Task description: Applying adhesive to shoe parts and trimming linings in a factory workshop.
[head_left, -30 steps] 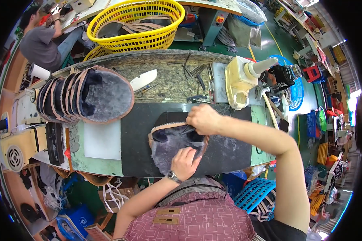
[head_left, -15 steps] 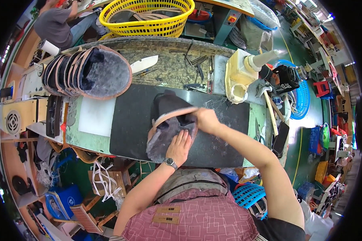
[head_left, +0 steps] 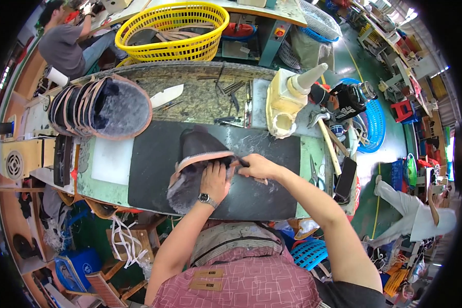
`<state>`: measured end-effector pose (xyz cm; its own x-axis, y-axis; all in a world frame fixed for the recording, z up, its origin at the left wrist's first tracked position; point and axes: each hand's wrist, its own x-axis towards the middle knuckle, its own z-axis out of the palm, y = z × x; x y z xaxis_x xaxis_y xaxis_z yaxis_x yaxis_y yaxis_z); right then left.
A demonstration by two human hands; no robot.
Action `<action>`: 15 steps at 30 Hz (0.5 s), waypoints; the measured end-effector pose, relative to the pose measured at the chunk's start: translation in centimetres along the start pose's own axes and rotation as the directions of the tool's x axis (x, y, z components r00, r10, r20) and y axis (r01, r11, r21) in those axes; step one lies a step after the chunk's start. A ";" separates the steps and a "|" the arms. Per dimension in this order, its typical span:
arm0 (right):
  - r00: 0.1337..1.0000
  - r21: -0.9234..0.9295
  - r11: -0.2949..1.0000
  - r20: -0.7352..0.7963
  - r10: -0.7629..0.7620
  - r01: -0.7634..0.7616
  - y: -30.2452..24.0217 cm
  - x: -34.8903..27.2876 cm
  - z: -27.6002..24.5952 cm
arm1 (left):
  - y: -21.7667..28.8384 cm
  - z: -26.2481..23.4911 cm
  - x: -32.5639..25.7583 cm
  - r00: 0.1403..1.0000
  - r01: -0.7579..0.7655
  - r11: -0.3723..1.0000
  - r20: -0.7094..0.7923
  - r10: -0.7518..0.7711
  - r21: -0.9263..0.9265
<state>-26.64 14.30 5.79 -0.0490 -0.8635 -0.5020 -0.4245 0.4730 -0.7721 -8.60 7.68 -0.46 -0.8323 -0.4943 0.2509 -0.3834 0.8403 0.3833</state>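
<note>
While the left hand (head_left: 214,186) lies on the grey lining of the fur-lined slipper (head_left: 200,142), its fingers are rather straight and close together, not clenched, with the tips at 12 o'clock, by the pale band of the opening. The right hand (head_left: 259,167), at 3 o'clock of the slipper, has its fingers clenched on a small dark piece (head_left: 243,162) beside the band; what this piece is, I cannot tell. The slipper has its toe toward 12 o'clock and is on a black mat (head_left: 267,192), which covers the middle of the tabletop (head_left: 100,187).

Taking the slipper as centre of the clock, a white sheet (head_left: 110,161) is at 9 o'clock and a row of similar slippers (head_left: 123,108) leans together at 10. At 11 o'clock lies a white blade-shaped piece (head_left: 167,96). Between 1 and 2 stands a cream container (head_left: 283,97) with a spout. Near 3 o'clock are scissors (head_left: 315,172) and a hammer (head_left: 329,149) with a wooden handle. Beyond the tabletop, a yellow basket (head_left: 179,52) is between 11 and 12, and a seated co-worker (head_left: 61,49) between 10 and 11.
</note>
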 end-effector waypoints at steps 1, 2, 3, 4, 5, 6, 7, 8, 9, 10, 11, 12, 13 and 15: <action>0.997 0.183 0.983 -0.074 0.004 0.010 0.1 -1.2 -0.9 | -0.1 0.2 0.3 0.996 0.023 0.998 0.090 -0.028 0.064; 0.968 0.357 0.921 -0.243 -0.069 0.156 0.7 -2.7 -1.9 | 0.2 0.2 0.5 0.994 0.017 0.994 0.106 -0.029 0.112; 0.904 0.486 0.813 -0.415 -0.108 0.320 1.4 -4.0 -3.3 | 0.5 0.4 0.9 0.994 0.021 0.994 0.100 -0.032 0.103; 0.873 0.478 0.805 -0.478 -0.098 0.352 2.1 -5.1 -4.8 | 0.9 0.6 1.1 0.981 -0.014 0.972 0.192 -0.032 0.234; 0.834 0.469 0.795 -0.546 -0.082 0.385 2.8 -6.1 -6.3 | 1.3 0.9 1.4 0.958 -0.072 0.932 0.285 -0.034 0.355; 0.776 0.296 0.899 -0.627 -0.072 0.323 3.4 -6.4 -7.6 | 1.3 2.2 1.3 0.979 -0.102 0.857 0.204 -0.003 0.505; 0.711 0.121 0.965 -0.699 -0.083 0.233 4.0 -6.1 -8.5 | 0.8 3.3 1.1 0.979 -0.096 0.858 0.203 -0.010 0.505; 0.614 0.156 0.957 -0.789 -0.027 0.243 4.5 -5.4 -8.9 | 0.8 3.6 1.3 0.985 -0.079 0.860 0.170 -0.009 0.504; 0.537 0.054 0.990 -0.843 -0.024 0.128 4.2 -5.2 -9.4 | 0.5 3.7 1.4 0.990 -0.061 0.862 0.138 -0.010 0.504; 0.519 -0.015 0.987 -0.849 -0.098 0.162 5.2 -4.2 -9.7 | -0.2 3.6 1.4 0.993 -0.048 0.930 0.115 0.006 0.363; 0.495 -0.082 0.978 -0.853 -0.168 0.191 6.9 -3.1 -10.0 | -0.5 3.0 2.0 0.992 -0.054 0.931 0.126 0.008 0.361; 0.473 -0.214 0.960 -0.837 -0.276 0.182 7.9 -2.2 -10.1 | -0.8 2.1 2.4 0.987 0.063 0.984 0.135 -0.086 0.164; 0.476 -0.201 0.963 -0.839 -0.264 0.179 9.1 -2.0 -10.4 | -0.9 1.3 2.9 0.971 0.186 0.982 0.163 -0.177 -0.037; 0.472 0.029 0.999 -0.882 0.016 0.021 10.6 -1.4 -11.0 | -1.6 0.8 2.9 0.928 0.350 0.930 0.179 -0.328 -0.112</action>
<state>-41.00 18.61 2.64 -0.8271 -0.5540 0.0945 -0.3986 0.4597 -0.7936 -10.74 5.08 -1.02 -0.7178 -0.6943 -0.0517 -0.6035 0.5834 0.5435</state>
